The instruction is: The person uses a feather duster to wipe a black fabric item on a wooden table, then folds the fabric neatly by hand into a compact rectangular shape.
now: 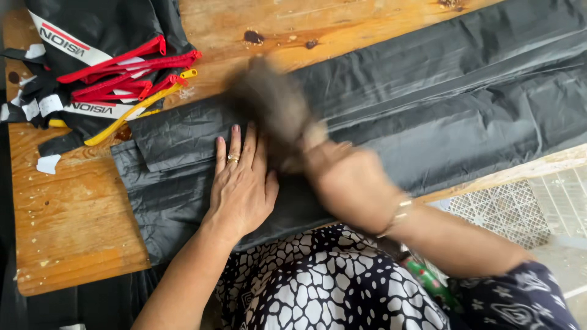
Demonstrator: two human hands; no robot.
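My left hand (239, 180) lies flat, fingers apart, pressing on a long strip of black crinkled fabric (440, 104) spread across a worn wooden table (67, 214). It wears a ring. My right hand (345, 183), with a bracelet at the wrist, is closed around a blurred dark brush-like tool (269, 104) that sweeps over the fabric just right of my left hand. The tool is too blurred to tell its exact kind.
A pile of black garments with red and yellow straps (116, 67) lies at the table's far left. Small white scraps (47, 164) lie near it. A white lattice crate (513, 208) stands at the right. My patterned black-and-white clothing (318, 287) fills the lower middle.
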